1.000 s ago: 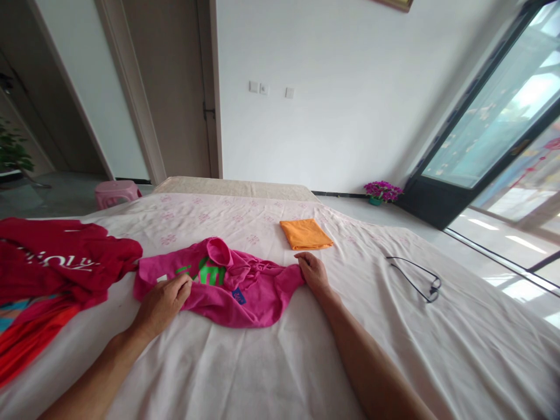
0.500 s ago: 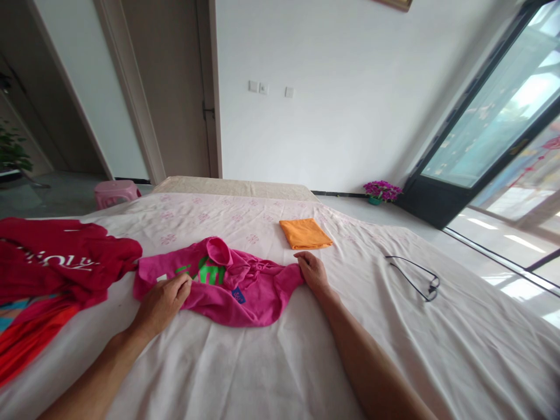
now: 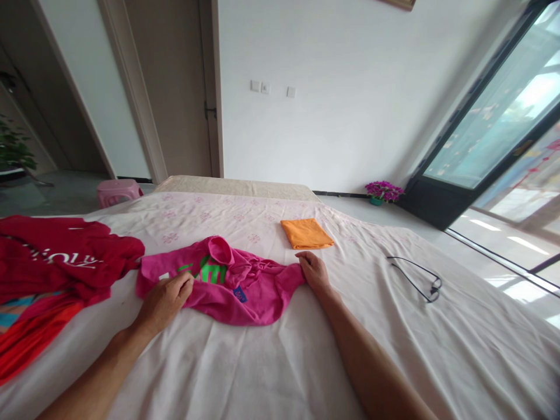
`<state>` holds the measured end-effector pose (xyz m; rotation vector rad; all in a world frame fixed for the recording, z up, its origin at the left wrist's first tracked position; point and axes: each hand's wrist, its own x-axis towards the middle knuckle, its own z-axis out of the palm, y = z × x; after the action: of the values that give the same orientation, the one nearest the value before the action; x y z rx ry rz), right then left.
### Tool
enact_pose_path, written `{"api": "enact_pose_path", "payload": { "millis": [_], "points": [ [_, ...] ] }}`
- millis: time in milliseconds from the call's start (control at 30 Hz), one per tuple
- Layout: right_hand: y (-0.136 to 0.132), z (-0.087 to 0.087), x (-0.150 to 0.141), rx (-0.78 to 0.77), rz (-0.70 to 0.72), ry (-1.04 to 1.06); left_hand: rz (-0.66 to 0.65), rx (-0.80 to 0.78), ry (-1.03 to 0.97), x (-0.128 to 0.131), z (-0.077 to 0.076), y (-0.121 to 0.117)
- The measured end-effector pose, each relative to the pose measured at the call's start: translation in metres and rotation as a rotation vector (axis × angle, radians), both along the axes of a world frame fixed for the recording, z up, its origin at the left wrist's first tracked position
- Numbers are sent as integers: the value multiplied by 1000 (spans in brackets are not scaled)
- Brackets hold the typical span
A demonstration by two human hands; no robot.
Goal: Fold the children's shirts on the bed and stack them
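Observation:
A crumpled pink shirt [image 3: 258, 306] with green print and a small blue patch lies across the bed in front of me. My left hand [image 3: 168, 297] is closed on its near edge at the left, fingers curled into the cloth. At the right end, my right hand [image 3: 315, 273] pinches the tip of what looks like a sleeve. Just beyond that hand is a folded orange cloth [image 3: 306, 233], apart from the fingers. To the left, a dark red garment [image 3: 52, 251] with white lettering is heaped over bright red and striped cloth, close to the pink shirt.
A pair of glasses [image 3: 431, 283] rests on the pale bedsheet [image 3: 245, 373] at the right. Past the bed stand a pink stool [image 3: 118, 192] at the left and a pot of purple flowers [image 3: 384, 191] by the glass door [image 3: 459, 181].
Both hands keep their hold on the pink shirt, which has not visibly moved. Only the camera view has shifted very slightly.

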<state>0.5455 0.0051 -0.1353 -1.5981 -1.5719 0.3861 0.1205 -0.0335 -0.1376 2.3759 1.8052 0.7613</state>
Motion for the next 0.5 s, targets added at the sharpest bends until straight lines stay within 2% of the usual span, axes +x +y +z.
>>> {"api": "enact_pose_path", "payload": {
  "millis": [367, 500],
  "points": [
    [-2, 0, -2, -9, 11, -38, 19, 1, -39, -2, -6, 1],
    [-2, 1, -2, -6, 23, -46, 14, 76, -127, -4, 2, 2]
  ]
}}
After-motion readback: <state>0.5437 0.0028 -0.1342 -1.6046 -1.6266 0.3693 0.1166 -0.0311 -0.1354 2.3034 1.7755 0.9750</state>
